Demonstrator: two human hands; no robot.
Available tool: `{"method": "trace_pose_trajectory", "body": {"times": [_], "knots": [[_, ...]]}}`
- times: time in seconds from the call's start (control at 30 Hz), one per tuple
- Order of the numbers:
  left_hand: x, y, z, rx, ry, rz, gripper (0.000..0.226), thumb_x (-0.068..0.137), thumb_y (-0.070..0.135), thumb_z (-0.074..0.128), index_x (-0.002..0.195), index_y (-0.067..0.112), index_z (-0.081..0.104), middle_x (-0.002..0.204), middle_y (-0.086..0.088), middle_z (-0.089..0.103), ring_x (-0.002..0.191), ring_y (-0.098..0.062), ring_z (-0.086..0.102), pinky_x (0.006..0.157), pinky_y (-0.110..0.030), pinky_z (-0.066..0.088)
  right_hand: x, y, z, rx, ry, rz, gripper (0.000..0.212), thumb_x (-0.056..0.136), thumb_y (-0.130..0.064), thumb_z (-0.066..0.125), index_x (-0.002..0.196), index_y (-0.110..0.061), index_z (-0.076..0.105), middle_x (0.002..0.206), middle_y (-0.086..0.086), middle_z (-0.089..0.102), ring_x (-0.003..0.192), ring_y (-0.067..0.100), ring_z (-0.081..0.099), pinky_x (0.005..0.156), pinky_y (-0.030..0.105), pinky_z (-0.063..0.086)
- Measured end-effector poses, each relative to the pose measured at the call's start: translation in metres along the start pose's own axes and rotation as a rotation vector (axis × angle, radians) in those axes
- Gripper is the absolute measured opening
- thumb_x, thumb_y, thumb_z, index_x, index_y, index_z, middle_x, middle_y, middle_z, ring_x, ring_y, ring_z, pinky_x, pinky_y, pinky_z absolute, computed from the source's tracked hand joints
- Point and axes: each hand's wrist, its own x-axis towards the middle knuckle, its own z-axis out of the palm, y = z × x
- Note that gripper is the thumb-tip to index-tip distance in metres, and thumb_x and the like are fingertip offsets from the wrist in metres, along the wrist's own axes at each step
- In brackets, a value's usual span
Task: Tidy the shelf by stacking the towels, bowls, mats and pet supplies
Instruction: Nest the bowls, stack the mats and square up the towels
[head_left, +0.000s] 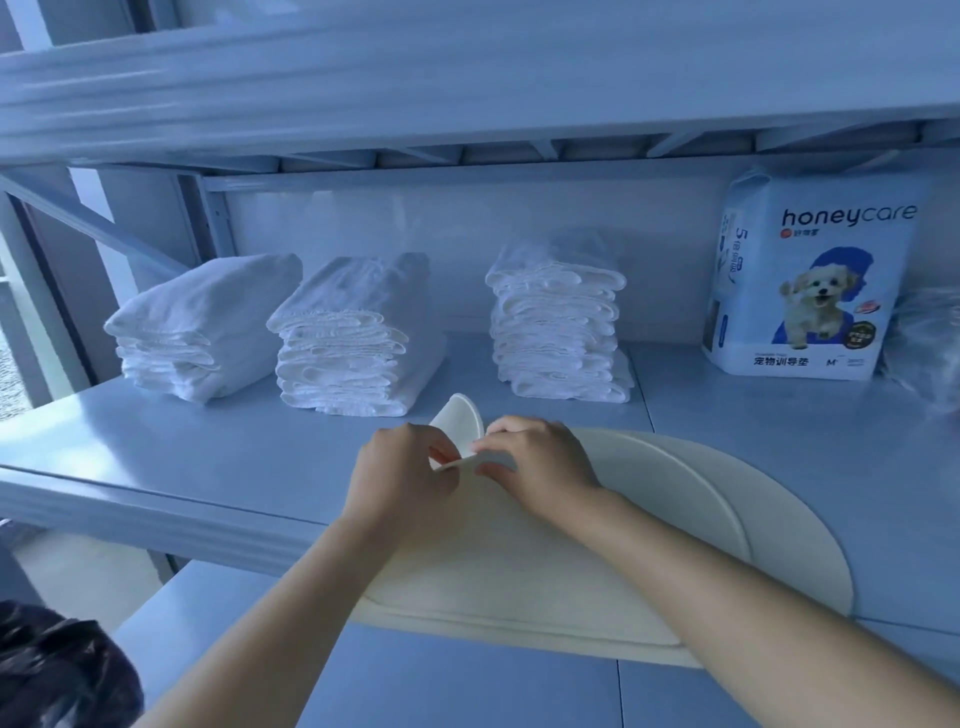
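Cream half-round mats (675, 499) lie stacked at the front of the blue shelf (182, 447), overhanging its edge. My left hand (400, 467) and my right hand (535, 462) both pinch the far left corner of the top mat, which is peeled up and curls upright (460, 421). Behind them stand three stacks of folded white towels: left (197, 327), middle (353, 338) and right (558, 322). A pack of pet training pads (810, 275) with a dog picture stands upright at the back right.
A clear plastic bag (930, 338) sits at the far right beside the pack. An upper shelf board (467, 78) hangs low overhead. A lower shelf (415, 675) shows beneath. A dark object (57, 670) is at the bottom left.
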Motion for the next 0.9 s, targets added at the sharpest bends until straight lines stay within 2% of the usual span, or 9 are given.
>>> {"method": "trace_pose_trajectory", "body": {"times": [0.1,0.17,0.23,0.33,0.43,0.53,0.63,0.77,0.9], "knots": [[-0.010,-0.010,-0.008,-0.072,-0.017,-0.012,0.007,0.075,0.038,0.067,0.068,0.036,0.067,0.066,0.023,0.065,0.068,0.005,0.059,0.055,-0.008,0.036,0.007,-0.002,0.003,-0.058,0.036,-0.055,0.018,0.088,-0.030,0.061,0.101,-0.028,0.072,0.105,-0.003,0.066,0.095,0.022,0.058,0.081,0.030,0.041],[-0.014,-0.018,-0.015,-0.128,0.021,-0.026,0.018,0.078,0.049,0.061,0.068,0.035,0.068,0.068,0.023,0.066,0.070,0.008,0.060,0.058,-0.012,0.039,0.008,0.002,-0.002,-0.092,0.052,-0.085,0.017,0.087,-0.027,0.061,0.098,-0.027,0.073,0.101,-0.002,0.068,0.092,0.024,0.059,0.079,0.029,0.038],[-0.014,-0.026,-0.019,-0.146,0.016,-0.033,0.022,0.082,0.050,0.055,0.073,0.035,0.068,0.075,0.023,0.068,0.078,0.005,0.062,0.063,-0.013,0.041,0.003,0.015,-0.011,-0.104,0.060,-0.081,0.015,0.085,-0.021,0.063,0.094,-0.025,0.075,0.095,-0.001,0.070,0.087,0.026,0.061,0.076,0.030,0.039],[-0.011,-0.030,-0.010,-0.189,-0.100,0.006,0.013,0.089,0.034,0.056,0.089,0.036,0.069,0.097,0.020,0.066,0.098,-0.002,0.059,0.079,-0.017,0.043,-0.013,0.045,-0.027,-0.132,0.045,-0.008,0.018,0.083,-0.014,0.065,0.092,-0.025,0.076,0.091,-0.001,0.070,0.086,0.027,0.061,0.072,0.027,0.036],[-0.010,-0.016,0.015,-0.210,-0.240,0.149,0.024,0.092,0.027,0.053,0.112,0.037,0.064,0.130,0.019,0.049,0.117,0.000,0.047,0.089,-0.012,0.032,-0.033,0.074,-0.041,-0.187,0.016,0.081,0.020,0.086,-0.016,0.062,0.097,-0.028,0.074,0.099,-0.004,0.069,0.094,0.024,0.060,0.071,0.026,0.038],[-0.009,0.004,0.038,-0.219,-0.362,0.227,0.036,0.097,0.032,0.044,0.132,0.041,0.047,0.151,0.016,0.020,0.138,-0.001,0.021,0.106,-0.012,0.016,-0.049,0.090,-0.049,-0.160,-0.056,0.093,0.026,0.090,-0.015,0.056,0.105,-0.029,0.071,0.116,-0.008,0.063,0.108,0.020,0.055,0.078,0.026,0.041],[-0.007,0.018,0.050,-0.096,-0.417,0.288,0.042,0.099,0.039,0.034,0.140,0.044,0.030,0.156,0.014,0.005,0.143,-0.004,-0.003,0.113,-0.020,0.000,-0.061,0.096,-0.054,-0.084,-0.170,0.065,0.040,0.091,-0.006,0.045,0.115,-0.030,0.066,0.136,-0.009,0.051,0.125,0.014,0.046,0.096,0.019,0.033],[-0.006,0.029,0.060,0.146,-0.438,0.366,0.046,0.099,0.045,0.024,0.143,0.048,0.014,0.157,0.012,0.000,0.144,-0.009,-0.005,0.116,-0.027,0.002,-0.076,0.104,-0.060,-0.095,-0.226,0.014,0.045,0.088,-0.002,0.045,0.112,-0.032,0.067,0.139,-0.009,0.049,0.129,0.010,0.042,0.101,0.016,0.029],[-0.006,0.040,0.068,0.226,-0.433,0.395,0.047,0.098,0.048,0.020,0.144,0.048,0.008,0.157,0.011,-0.001,0.144,-0.010,-0.004,0.117,-0.034,0.001,-0.085,0.115,-0.069,-0.088,-0.258,-0.005,0.046,0.084,0.004,0.047,0.107,-0.027,0.071,0.132,-0.003,0.057,0.127,0.012,0.045,0.104,0.017,0.030]]}}
